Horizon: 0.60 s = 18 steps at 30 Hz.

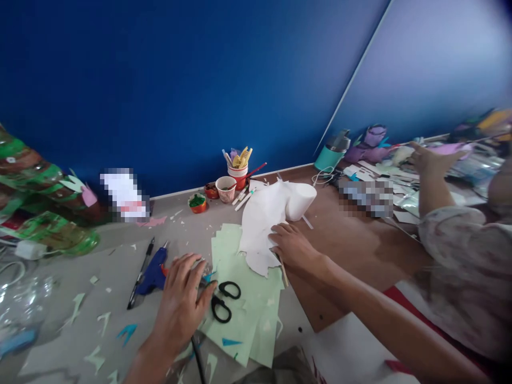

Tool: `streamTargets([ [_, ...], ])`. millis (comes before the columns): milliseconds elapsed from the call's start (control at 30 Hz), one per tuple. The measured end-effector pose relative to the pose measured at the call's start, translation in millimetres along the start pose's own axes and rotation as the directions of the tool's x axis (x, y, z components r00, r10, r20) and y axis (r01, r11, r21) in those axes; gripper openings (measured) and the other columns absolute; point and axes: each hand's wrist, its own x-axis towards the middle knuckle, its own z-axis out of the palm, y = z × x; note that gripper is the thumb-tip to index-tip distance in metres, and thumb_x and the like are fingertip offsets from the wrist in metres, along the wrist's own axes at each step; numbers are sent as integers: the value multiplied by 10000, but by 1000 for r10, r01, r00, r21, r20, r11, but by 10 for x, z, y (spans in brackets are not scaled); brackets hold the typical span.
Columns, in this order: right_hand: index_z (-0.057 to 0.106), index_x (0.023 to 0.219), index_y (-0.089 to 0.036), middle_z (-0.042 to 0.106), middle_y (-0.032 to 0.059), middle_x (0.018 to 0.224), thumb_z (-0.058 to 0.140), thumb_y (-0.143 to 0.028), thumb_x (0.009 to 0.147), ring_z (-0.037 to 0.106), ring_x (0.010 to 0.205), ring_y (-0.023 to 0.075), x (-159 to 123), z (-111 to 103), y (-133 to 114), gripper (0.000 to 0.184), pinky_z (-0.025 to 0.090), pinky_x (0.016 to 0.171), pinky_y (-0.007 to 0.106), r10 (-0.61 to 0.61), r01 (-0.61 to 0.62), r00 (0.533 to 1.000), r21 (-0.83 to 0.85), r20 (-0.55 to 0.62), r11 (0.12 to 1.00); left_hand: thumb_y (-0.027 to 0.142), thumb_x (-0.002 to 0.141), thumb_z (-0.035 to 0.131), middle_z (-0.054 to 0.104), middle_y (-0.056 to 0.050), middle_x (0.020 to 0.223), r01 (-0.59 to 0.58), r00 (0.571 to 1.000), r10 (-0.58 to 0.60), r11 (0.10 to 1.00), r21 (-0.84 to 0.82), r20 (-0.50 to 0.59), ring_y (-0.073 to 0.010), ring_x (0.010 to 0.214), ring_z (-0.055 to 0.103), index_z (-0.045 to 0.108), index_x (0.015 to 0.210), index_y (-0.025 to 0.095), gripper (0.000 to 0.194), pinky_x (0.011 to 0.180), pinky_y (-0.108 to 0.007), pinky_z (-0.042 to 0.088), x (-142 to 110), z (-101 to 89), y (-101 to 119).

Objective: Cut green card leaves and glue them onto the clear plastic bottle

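My left hand (pixel 182 298) hovers over the table with its fingers apart, holding nothing. Beside its thumb lies a pair of black-handled scissors (pixel 222 313), on sheets of light green paper (pixel 244 330). A blue glue gun (pixel 152 273) and a black pen (pixel 140 277) are just left of that hand. My right hand (pixel 296 248) rests its fingers on a torn-edged piece of white paper (pixel 260 229), whose far end curls up into a roll (pixel 301 201). A thin wooden stick (pixel 284 272) pokes out below my right hand; its other end is hidden.
Behind stand a white cup (pixel 226 190), a cup of tools (pixel 238 173) and a small pot of green stuff (pixel 197 202). A green-brown bottle structure (pixel 44 181) is at left. Another person's arm (pixel 434 181) reaches over clutter at right. Paper scraps (pixel 78 306) litter the table.
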Motion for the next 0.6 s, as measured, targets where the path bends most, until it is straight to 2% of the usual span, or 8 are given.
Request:
streamTargets([
  [167,640,843,-153,650,92,951,458,-148,897,573,919,194,18,-117,2,190,385,835,305,23,-22,999,30,-26,999,299,853,551,607,-123,1135,2,1000,-3,999,-50,-17,-287,1126,545,549,1126,208,288,1034,-517,372,21,76,31],
  [267,641,830,-166,663,73,908,436,-189,915,592,882,187,-78,-229,29,224,410,831,302,-41,49,997,129,-65,990,291,853,551,606,-127,1127,16,1000,-16,998,-60,-2,-289,1111,549,556,1104,199,267,1014,-510,392,-22,119,15],
  [333,643,905,-177,665,74,955,418,-226,925,595,928,191,-142,-319,113,231,427,865,308,-53,86,986,204,-160,975,280,854,549,606,-125,1120,17,1000,-17,997,-70,0,-286,1099,554,558,1089,201,249,1007,-510,396,-48,157,8],
  [400,602,1079,-174,623,109,1114,413,-260,921,553,1068,227,-151,-428,273,261,421,934,362,102,-13,915,224,-390,975,253,855,545,606,-120,1116,13,1000,-13,997,-82,-2,-277,1088,561,552,1086,207,236,1010,-514,390,-63,198,7],
  [433,557,1172,-173,582,127,1189,432,-281,910,509,1141,254,-126,-487,375,309,409,963,403,227,-123,836,232,-500,965,239,854,546,605,-120,1113,7,1000,-8,996,-88,-5,-273,1081,564,548,1087,207,235,1009,-516,389,-67,219,8],
  [500,433,1331,-190,503,147,1290,527,-350,856,436,1228,304,-22,-603,588,510,387,993,481,349,-264,734,229,-583,937,220,853,551,606,-124,1107,-7,1000,6,995,-101,-15,-270,1071,567,540,1093,202,241,1001,-516,397,-70,254,8],
  [533,381,1376,-183,465,163,1323,572,-392,825,424,1239,326,47,-651,681,620,390,987,507,370,-299,731,218,-574,929,219,851,556,607,-126,1107,-14,1000,12,994,-109,-19,-271,1071,566,538,1096,199,246,1001,-518,397,-72,267,7],
  [600,320,1418,-148,427,200,1350,590,-433,819,432,1234,337,188,-719,806,716,416,962,508,360,-318,783,171,-507,932,220,847,563,609,-127,1109,-15,1000,12,992,-123,-20,-272,1076,567,540,1097,195,253,1012,-529,387,-78,284,-1],
])
